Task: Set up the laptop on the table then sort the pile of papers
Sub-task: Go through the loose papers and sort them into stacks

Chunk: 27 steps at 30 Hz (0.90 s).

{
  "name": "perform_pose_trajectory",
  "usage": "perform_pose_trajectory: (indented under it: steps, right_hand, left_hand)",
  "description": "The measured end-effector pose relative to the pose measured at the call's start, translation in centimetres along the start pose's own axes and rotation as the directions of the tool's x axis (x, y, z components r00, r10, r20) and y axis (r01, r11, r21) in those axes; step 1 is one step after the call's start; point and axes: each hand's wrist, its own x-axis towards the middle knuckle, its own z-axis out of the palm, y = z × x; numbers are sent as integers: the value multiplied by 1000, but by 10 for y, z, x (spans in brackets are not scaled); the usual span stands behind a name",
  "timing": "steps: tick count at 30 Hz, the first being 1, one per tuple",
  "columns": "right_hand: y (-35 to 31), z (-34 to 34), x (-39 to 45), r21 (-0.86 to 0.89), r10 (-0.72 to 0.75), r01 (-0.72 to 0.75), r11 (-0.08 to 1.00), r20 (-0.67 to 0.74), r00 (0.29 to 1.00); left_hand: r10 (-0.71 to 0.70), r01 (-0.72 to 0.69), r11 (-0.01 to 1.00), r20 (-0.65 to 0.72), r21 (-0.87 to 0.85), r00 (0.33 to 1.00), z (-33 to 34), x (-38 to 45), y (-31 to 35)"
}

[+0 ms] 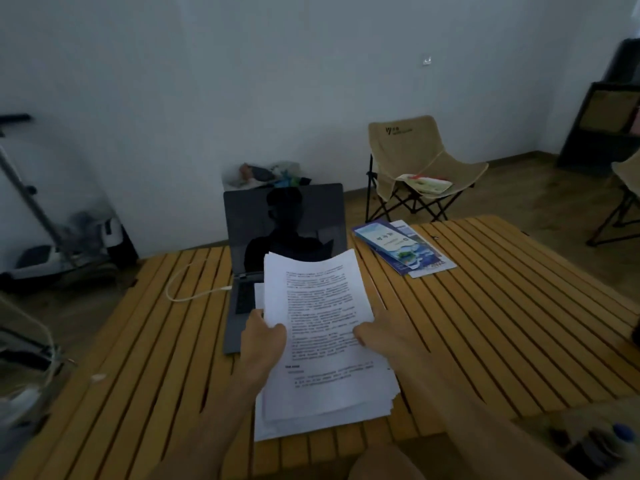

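1. Your left hand (pixel 265 336) is pinching the left edge of the top sheets (pixel 317 299), thumb on the printed face.
2. Your right hand (pixel 382 332) is gripping their right edge, fingers curled under.
3. Sheets are tilting up off the pile of papers (pixel 329 393), long axis running from the table's near edge toward the far edge, top edge pointing away from you.
4. Pile is lying at the near edge of the table (pixel 485 323), partly overlapping the laptop (pixel 284 223).
5. Laptop is sitting open at the far edge, dark screen facing you, white cable (pixel 187 292) plugging into its left side.
6. Brochures (pixel 401 247) are lying toward the far right corner.
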Motion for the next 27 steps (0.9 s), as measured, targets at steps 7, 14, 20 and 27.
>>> perform_pose_trajectory:
  steps: [7, 14, 20, 27]
  right_hand:
    - [16, 1, 4, -169, 83, -88, 982, -39, 996]
    - [45, -14, -10, -238, 309, -280, 930, 91, 947]
    - [34, -1, -12, -100, 243, -231, 968, 128, 962]
    - [23, -11, -4, -11, 401, -405, 914, 162, 902]
  left_hand:
    - [25, 1, 920, -60, 393, 998, -1, 14, -28]
    - [-48, -10, 854, 97, 521, 994, -3, 33, -34]
    - [-67, 3, 872, 114, 489, 991, -3, 30, -33]
    - [-104, 4, 893, 198, 449, 975, -10, 29, -33]
